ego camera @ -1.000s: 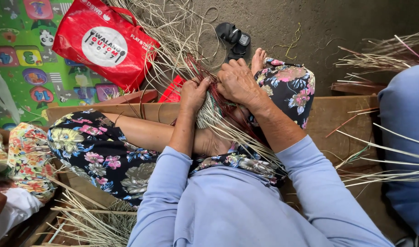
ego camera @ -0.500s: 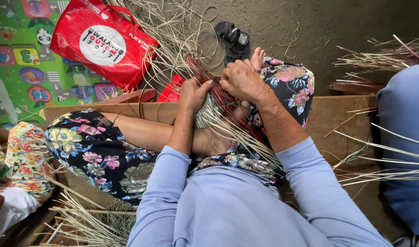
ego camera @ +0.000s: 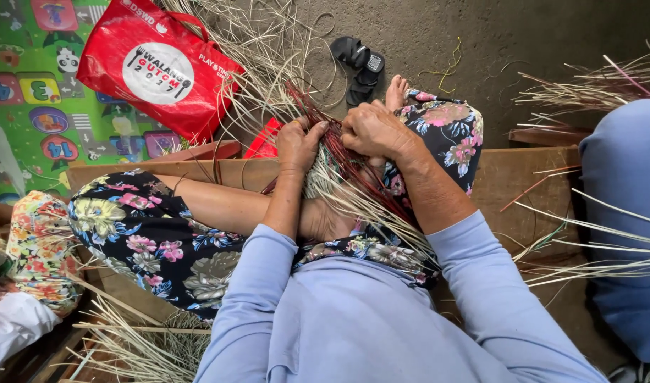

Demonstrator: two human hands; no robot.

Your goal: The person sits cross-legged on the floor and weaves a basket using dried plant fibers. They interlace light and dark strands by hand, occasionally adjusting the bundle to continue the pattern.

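My left hand point(ego camera: 299, 144) and my right hand point(ego camera: 375, 129) meet over my raised knee, both closed on a woven piece of pale and dark red straw strips point(ego camera: 337, 164). Loose ends of the strips point(ego camera: 392, 213) trail down across my lap in floral trousers point(ego camera: 147, 234). My bare foot point(ego camera: 396, 91) rests on the ground beyond the hands. I sit on a wooden bench point(ego camera: 531, 177) in a light blue long-sleeved top.
A red carrier bag point(ego camera: 158, 67) lies on a colourful play mat point(ego camera: 34, 106) at upper left. Loose straw point(ego camera: 268, 50) covers the concrete floor near black sandals point(ego camera: 359, 64). Another person in blue point(ego camera: 626, 213) sits at right, with more straw point(ego camera: 595, 85). Someone's floral clothing point(ego camera: 34, 241) shows at left.
My hands stay on the weave with only small finger shifts. The view has barely moved.
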